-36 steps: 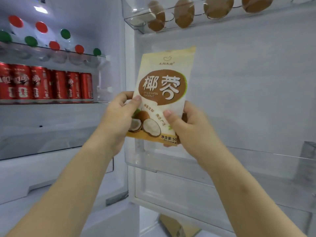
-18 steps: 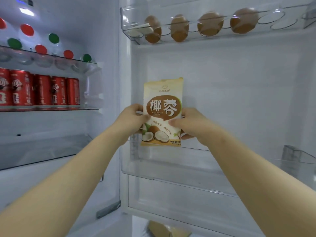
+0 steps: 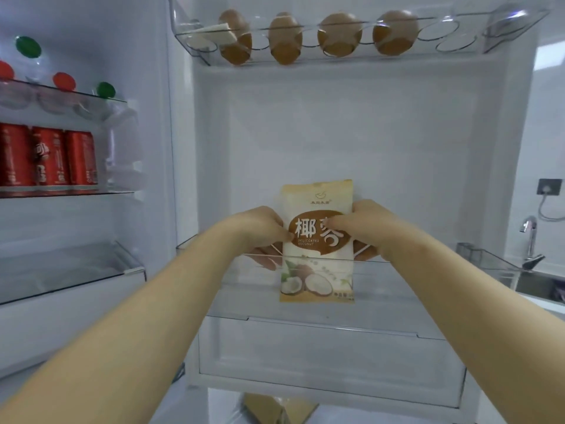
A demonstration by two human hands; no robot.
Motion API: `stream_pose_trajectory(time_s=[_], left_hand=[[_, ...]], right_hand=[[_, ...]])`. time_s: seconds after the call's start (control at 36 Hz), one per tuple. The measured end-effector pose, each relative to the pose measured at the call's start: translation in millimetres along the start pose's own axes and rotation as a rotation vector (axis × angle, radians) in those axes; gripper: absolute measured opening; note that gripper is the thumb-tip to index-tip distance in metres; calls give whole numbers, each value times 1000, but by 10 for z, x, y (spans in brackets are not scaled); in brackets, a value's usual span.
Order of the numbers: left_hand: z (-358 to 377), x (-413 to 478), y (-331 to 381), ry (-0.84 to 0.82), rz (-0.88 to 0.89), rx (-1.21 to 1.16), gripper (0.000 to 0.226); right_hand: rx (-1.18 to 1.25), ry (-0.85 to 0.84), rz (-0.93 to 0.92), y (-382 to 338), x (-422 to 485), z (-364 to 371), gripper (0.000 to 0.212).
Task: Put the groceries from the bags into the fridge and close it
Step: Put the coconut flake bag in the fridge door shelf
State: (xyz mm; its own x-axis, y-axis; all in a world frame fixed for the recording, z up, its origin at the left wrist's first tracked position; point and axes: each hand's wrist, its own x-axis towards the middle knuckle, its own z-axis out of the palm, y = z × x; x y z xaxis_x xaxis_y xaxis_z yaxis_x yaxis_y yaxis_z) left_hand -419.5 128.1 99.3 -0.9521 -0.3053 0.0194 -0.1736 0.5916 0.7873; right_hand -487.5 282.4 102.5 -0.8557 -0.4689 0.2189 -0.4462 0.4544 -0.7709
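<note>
A cream and brown packet of desiccated coconut [image 3: 316,258] stands upright inside the clear middle door bin [image 3: 412,289] of the open fridge door. Its lower half shows through the bin's front wall. My left hand [image 3: 263,231] pinches the packet's left edge, and my right hand [image 3: 363,228] grips its right edge with the thumb across the brown label. Both forearms reach in from the bottom of the view.
Several brown eggs [image 3: 339,35] sit in the clear top door rack [image 3: 458,41]. Red cans [image 3: 49,157] line a glass shelf at left, bottles with red and green caps [image 3: 64,81] above. A lower door bin [image 3: 330,353] hangs below. A brown paper bag [image 3: 275,408] lies beneath; a sink tap [image 3: 530,237] at right.
Both hands have carried the packet away from me and down, from in front of the door into the middle door bin.
</note>
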Motion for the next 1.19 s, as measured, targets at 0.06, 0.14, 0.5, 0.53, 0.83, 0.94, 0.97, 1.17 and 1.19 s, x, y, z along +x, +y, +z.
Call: stream_pose_trajectory(time_s=[0.06,0.14,0.5,0.53,0.83,0.94,0.97,1.17,1.19], left_hand=[[15,17,22,-8,-2,8,20],[46,40,48,-31,-14,27,23],[59,-79,11,351,97,270,24],[60,-93,11,424,117,326,25],[245,-278,61,783,415,436,23],[437,-394,120,821,610,398,20],[494,-415,145,808,640,383,20],[1000,-513,433,645,762,282,14],[1091,-533,492,646,790,286,14]], right_hand=[[6,35,7,-4,14,5,15],[13,81,-5,-9,32,13,16],[-156,363,-96,-75,-49,13,39],[-177,398,-114,-75,-66,11,41],[-301,589,-394,-27,-283,-36,24],[-300,690,-515,127,-474,-85,18],[-286,704,-534,173,-527,-103,17],[-162,834,-577,564,-848,-516,19],[-167,848,-577,632,-903,-607,20]])
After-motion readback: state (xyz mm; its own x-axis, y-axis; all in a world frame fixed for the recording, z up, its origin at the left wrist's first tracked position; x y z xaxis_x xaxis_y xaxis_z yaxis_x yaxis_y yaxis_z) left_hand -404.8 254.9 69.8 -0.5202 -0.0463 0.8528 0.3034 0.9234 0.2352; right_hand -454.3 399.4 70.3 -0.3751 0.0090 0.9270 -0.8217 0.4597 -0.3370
